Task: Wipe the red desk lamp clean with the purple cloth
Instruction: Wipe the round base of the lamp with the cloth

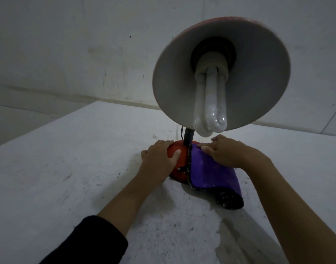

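Note:
The red desk lamp stands on a white table, its round red base (pixel 179 159) in the middle of the view. A black neck (pixel 188 137) rises to the wide shade (pixel 245 35), which tilts toward me and shows a white bulb (pixel 211 103). The purple cloth (pixel 211 176) drapes over the right half of the base and onto the table. My left hand (pixel 159 159) grips the left side of the base, thumb on top. My right hand (pixel 228 151) presses flat on the cloth over the base.
The white table (pixel 68 168) is speckled with dark marks, and a wet patch (pixel 245 231) lies near its front right. A thin cord (pixel 179 130) runs behind the base. A pale wall stands close behind the table.

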